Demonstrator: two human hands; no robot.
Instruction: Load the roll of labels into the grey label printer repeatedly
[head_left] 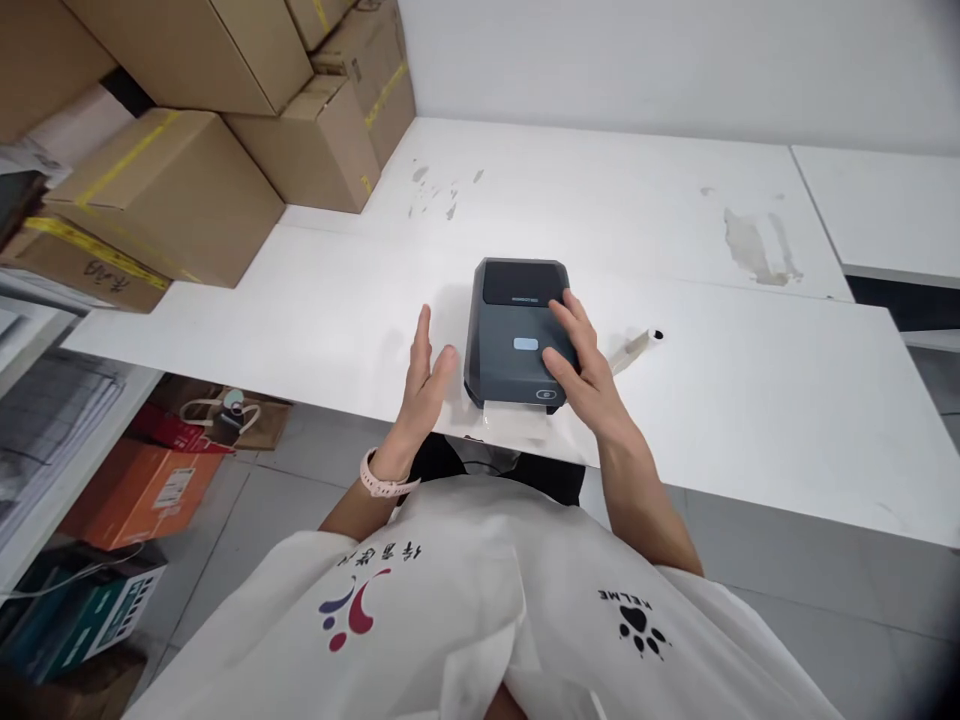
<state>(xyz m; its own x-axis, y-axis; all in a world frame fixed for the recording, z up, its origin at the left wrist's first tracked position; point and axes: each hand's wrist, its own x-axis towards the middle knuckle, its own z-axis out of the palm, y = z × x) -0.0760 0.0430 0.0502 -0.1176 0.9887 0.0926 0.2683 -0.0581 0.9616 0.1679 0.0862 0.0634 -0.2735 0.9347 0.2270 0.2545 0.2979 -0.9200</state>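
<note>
A dark grey label printer [499, 355] sits on the white table near its front edge, with a light-blue button on top. A white strip of label paper [516, 420] comes out at its front. My right hand [589, 375] rests on the printer's right side, fingers spread and thumb on the top near the button. Off the printer's left side, my left hand [425, 390] is held open, fingers up, apart from it and holding nothing. Just right of my right hand lies a slim white roll [637, 347] with a dark end, partly hidden by the hand.
Several cardboard boxes [180, 195] with yellow tape are stacked at the table's left end. Below on the left, an orange box [142, 490] and other packages stand by a shelf. The white table [750, 400] has peeled patches and meets a wall behind.
</note>
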